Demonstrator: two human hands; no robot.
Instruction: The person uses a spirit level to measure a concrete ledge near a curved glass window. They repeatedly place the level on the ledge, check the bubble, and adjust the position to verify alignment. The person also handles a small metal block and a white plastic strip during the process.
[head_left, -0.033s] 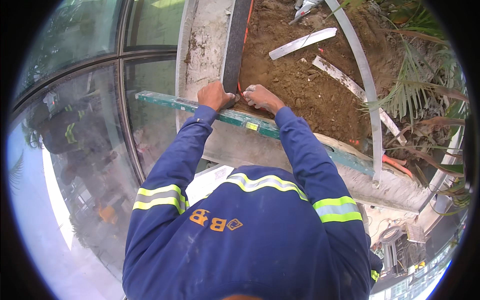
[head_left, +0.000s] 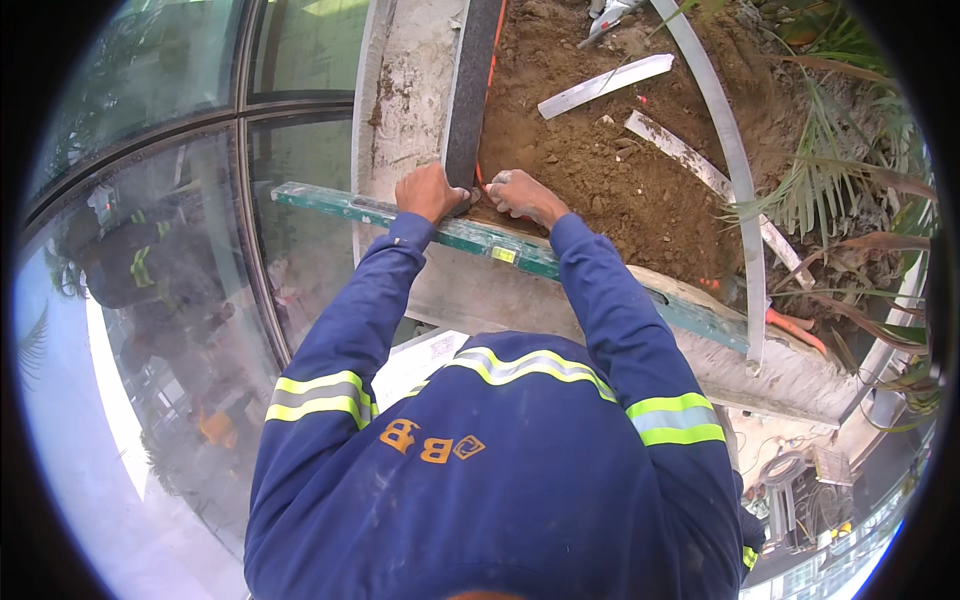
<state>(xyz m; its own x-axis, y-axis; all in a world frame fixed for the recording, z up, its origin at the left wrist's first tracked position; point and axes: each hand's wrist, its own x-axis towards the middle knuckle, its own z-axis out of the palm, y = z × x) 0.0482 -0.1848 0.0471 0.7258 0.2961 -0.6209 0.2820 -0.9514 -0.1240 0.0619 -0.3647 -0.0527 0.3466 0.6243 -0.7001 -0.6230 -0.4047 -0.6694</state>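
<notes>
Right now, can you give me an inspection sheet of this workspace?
Surface: concrete ledge edging a bed of brown soil.
Job's things: green spirit level lying across the ledge; dark upright strip at the soil edge.
Clutter: pale flat bars on the soil; curved metal band.
Hands: left hand and right hand at the strip's base; fingers' grip unclear.
Cables: orange line beside the strip.
Surroundings: glass panels, palm fronds.

Daylit glass panels (head_left: 170, 300), concrete ledge (head_left: 400, 110)
</notes>
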